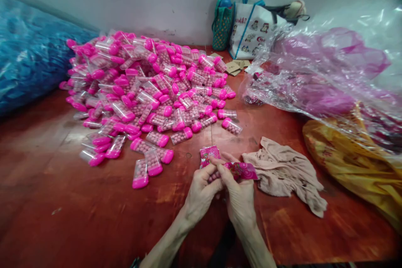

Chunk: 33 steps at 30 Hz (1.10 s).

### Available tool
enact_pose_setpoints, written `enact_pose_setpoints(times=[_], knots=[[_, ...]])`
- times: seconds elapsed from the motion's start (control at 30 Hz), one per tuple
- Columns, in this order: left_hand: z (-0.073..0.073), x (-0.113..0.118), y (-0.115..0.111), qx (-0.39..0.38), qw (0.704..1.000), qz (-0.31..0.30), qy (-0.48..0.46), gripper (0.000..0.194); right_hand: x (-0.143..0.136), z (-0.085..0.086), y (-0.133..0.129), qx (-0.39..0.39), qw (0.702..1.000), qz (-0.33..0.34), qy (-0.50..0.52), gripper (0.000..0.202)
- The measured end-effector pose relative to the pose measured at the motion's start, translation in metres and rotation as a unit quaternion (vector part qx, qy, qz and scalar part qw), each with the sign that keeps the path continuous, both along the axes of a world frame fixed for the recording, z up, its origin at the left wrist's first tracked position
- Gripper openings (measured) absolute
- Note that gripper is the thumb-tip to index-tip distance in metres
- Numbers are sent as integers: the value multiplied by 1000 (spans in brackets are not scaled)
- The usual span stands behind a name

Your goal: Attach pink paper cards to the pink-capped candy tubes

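My left hand (202, 190) is closed around a small clear candy box, whose pink balls (213, 176) show between the fingers. My right hand (240, 197) meets it at the fingertips, pinching a shiny pink printed label (243, 170) that lies across the box and sticks out to the right. Another pink printed piece (209, 153) shows just beyond my left fingers; whether it joins the first is hidden. Ahead and to the left lies a large heap of candy boxes (153, 92) with bright pink caps. Several loose ones (140, 173) lie closer to my left hand.
A crumpled beige cloth (284, 171) lies right of my hands on the red tabletop (94, 217). Clear plastic wrap (301, 75) and a yellow bag (354, 167) fill the right side. At left bulges a blue sack (34, 54); a white tote (251, 29) stands by the wall.
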State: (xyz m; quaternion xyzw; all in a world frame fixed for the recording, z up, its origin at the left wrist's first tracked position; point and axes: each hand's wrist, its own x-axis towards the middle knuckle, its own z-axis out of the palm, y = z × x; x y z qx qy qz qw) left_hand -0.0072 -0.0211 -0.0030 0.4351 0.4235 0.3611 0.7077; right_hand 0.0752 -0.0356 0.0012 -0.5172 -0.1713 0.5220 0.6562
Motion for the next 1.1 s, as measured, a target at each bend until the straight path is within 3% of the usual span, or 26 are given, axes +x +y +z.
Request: enact_pose_setpoints(times=[0.13,0.27,0.37,0.47,0.63,0.77,0.83,0.93,1.1], knots=[[4,1,3,-10,1000,1,-12,20,6,2,2,6,999,23,45,20],[4,0,4,-60,995,-72,-42,21,16,3,4,-29,993,61,92,23],[4,1,1,-67,991,-103,-61,20,19,2,4,-43,995,41,76,27],[3,3,-2,-51,993,-81,-71,21,15,1,3,-53,998,25,31,27],[2,3,-5,-44,996,-33,-77,25,4,1,-2,-78,993,91,-4,37],[1,3,-3,-33,998,-26,-55,21,2,-1,-4,-59,993,95,-33,39],[2,3,-2,-7,1000,-3,-21,16,1,-3,-4,-42,994,100,-25,35],[2,3,1,95,991,63,70,11,-2,-6,-4,-9,997,80,11,32],[-1,0,-1,277,927,131,215,29,-5,-8,-4,-1,999,30,21,34]])
